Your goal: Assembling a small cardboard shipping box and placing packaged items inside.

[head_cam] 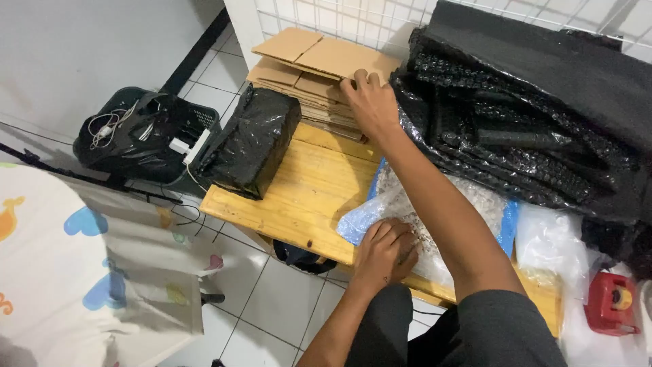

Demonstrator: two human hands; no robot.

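My right hand (369,102) reaches across the wooden table (299,197) and rests its fingers on a stack of flattened brown cardboard boxes (309,64) at the back. My left hand (386,251) lies with curled fingers on a clear plastic bag of pale contents (475,204) at the table's front edge. A package wrapped in glossy black plastic (251,139) stands on the table's left end, next to the cardboard.
A heap of black bubble wrap and dark sheeting (530,109) fills the right side. A dark basket (146,132) with cables and white items sits on the tiled floor at left. A red tape dispenser (611,302) is at the far right. Patterned cloth (81,272) covers the lower left.
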